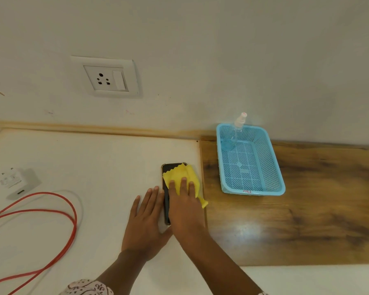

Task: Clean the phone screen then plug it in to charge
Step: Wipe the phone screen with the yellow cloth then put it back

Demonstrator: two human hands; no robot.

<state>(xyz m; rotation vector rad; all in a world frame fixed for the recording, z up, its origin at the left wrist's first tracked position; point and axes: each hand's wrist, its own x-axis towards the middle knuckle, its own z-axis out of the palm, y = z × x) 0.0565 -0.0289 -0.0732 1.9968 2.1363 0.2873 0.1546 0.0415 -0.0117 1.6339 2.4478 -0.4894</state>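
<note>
Wiping the phone [166, 201]
Right hand [184, 204] fingers, spread, press the cloth [184, 173] underneath; left hand [146, 220] fingers lie flat beside.

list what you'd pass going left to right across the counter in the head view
charger adapter → red cable → left hand → right hand pressing the yellow cloth on the phone → blue basket with the spray bottle leaning in its far left corner
</note>
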